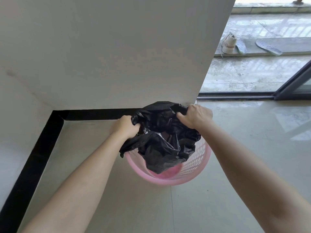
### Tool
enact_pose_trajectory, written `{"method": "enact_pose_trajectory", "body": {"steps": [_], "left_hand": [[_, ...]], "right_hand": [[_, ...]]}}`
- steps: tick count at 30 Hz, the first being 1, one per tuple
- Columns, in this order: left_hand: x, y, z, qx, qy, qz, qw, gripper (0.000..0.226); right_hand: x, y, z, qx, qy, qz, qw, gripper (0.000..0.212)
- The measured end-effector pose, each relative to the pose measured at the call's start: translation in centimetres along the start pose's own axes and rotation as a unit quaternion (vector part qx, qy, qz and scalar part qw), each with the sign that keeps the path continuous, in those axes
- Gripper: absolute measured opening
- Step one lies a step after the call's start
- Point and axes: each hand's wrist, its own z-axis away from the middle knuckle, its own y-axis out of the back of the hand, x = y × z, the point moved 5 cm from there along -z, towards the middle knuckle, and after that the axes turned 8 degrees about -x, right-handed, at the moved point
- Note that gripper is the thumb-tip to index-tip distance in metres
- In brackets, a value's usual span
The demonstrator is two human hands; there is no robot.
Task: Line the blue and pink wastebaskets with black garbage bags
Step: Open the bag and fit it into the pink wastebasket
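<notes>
A pink perforated wastebasket (198,163) stands on the pale tiled floor near a wall corner. A crumpled black garbage bag (161,137) hangs over it, with its lower end down inside the basket. My left hand (123,126) grips the bag's left edge. My right hand (195,116) grips the bag's upper right edge, and the two hands hold the bag's mouth apart above the rim. The blue wastebasket is out of view.
A white wall (109,56) with a black baseboard (94,114) runs behind and to the left. To the right, a sliding-door track (235,97) leads to a wet outdoor floor with a white shoe (228,43) and two insoles (268,47).
</notes>
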Motion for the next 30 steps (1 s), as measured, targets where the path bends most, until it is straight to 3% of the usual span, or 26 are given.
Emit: {"method": "enact_pose_trajectory", "body": {"steps": [3,7,11,13,16,20,23,26,28,30], "left_hand": [[-0.3,-0.1,-0.9,-0.043,0.036,0.122,0.991,0.039],[0.0,0.2,-1.5,-0.042,0.062,0.141,0.987,0.046],[-0.7,-0.6,-1.6,-0.049,0.074,0.207,0.974,0.039],[-1.0,-0.6,-1.2,-0.021,0.077,0.199,0.977,0.041],[-0.8,-0.2,-1.0,0.026,0.077,0.17,0.982,0.045],[-0.3,0.0,-0.8,0.073,0.084,0.155,0.982,0.033],[0.0,0.2,-0.8,0.088,0.095,0.174,0.976,0.023],[0.8,1.1,-1.1,0.08,0.059,0.154,0.983,0.021],[1.8,1.6,-1.1,0.068,0.0,0.071,0.995,0.038],[3.0,1.8,-0.1,0.12,-0.084,-0.05,0.988,0.069]], "right_hand": [[0.1,0.1,-1.1,-0.052,-0.02,-0.022,0.998,0.063],[0.4,-0.2,-2.2,-0.126,-0.041,-0.102,0.986,0.07],[0.8,-1.5,-2.0,-0.214,-0.047,-0.178,0.959,0.079],[1.1,-1.8,-1.6,-0.196,-0.069,-0.165,0.964,0.078],[1.2,-1.2,-1.0,-0.105,-0.098,-0.147,0.979,0.071],[1.6,-0.8,0.4,-0.029,-0.071,-0.163,0.984,0.063],[2.8,-0.6,1.6,-0.015,-0.059,-0.24,0.969,0.048],[3.4,-1.4,2.7,-0.04,-0.05,-0.293,0.954,0.052],[4.0,-2.2,3.5,-0.024,-0.075,-0.292,0.953,0.043],[4.4,-2.6,4.0,0.002,-0.102,-0.272,0.957,0.032]]}}
